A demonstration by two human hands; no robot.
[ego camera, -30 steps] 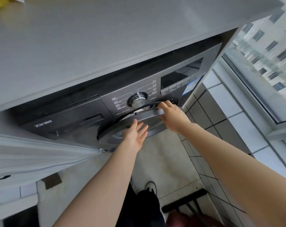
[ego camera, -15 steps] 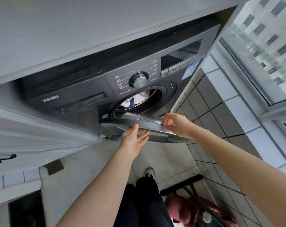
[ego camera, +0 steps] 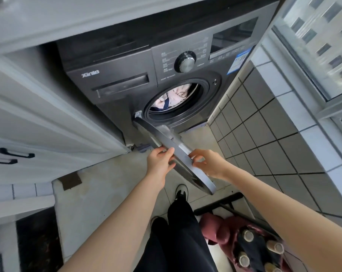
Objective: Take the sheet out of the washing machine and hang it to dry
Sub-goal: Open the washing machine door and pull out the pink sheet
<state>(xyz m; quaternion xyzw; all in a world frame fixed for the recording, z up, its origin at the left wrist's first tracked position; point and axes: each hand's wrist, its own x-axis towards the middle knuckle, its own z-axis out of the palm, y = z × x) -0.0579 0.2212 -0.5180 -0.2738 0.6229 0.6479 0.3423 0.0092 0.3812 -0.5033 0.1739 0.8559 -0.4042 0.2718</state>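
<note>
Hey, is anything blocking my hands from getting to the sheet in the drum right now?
Nothing visible. The door is swung open, held by the left hand and right hand, and the sheet shows through the uncovered opening.

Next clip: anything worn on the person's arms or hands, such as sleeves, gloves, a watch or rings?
Nothing shows. The left hand and right hand are bare, with no gloves, rings or watch visible. Both forearms are uncovered to the frame edge, with no sleeve in view.
</note>
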